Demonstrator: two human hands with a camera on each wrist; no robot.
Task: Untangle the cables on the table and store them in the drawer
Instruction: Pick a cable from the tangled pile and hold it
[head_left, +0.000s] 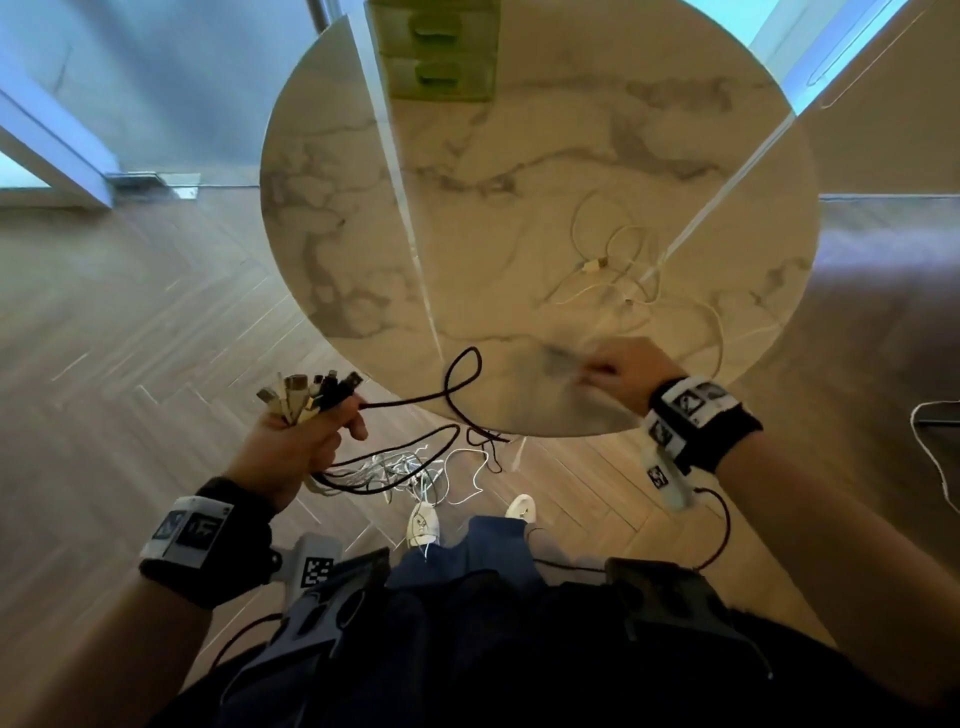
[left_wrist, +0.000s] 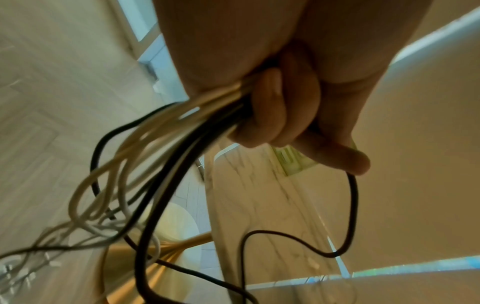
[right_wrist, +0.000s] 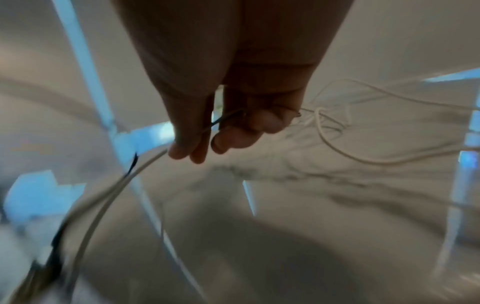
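Fingers (left_wrist: 270, 115) of the left hand (head_left: 291, 447) clenched round a cable bundle (head_left: 311, 395), plugs fanned upward, off the desk (head_left: 467, 208) at its 7 o'clock. Fingers (right_wrist: 187, 148) of the right hand (head_left: 628, 374) pinching a thin white cable (right_wrist: 103, 205) against the thumb, above the desk edge at 5 o'clock; blurred in the head view, so grip read from the wrist view only.

Step in hand, by judgement: drawing one strand free to add its plug to the bundle. To do it well:
- Pull slowly toward 6 o'clock, letting the strand slide through the pinch rather than yanking.
- Watch the white tangle (head_left: 623, 260) lying at 3 to 4 o'clock on the desk; seems to loop over itself, so likely to tighten under a hard tug.
- Hold the left grip firm near the plugs and clear of the desk rim.

Around and in the way:
- Black cable (head_left: 457, 379) running from the left hand, looped on the desk at 6 o'clock, then dropping over the edge; could snag there.
- Loose tails (head_left: 415, 473) heaped on the floor (head_left: 130, 338) just ahead of the shoes (head_left: 423, 522); a tripping risk and probably knotted.
- Stray cable (head_left: 930, 452) on the floor far out at 4 o'clock.
- Green drawer unit (head_left: 441, 52) at 12 o'clock, drawers closed, well apart from both hands; a free hand needed to open one.
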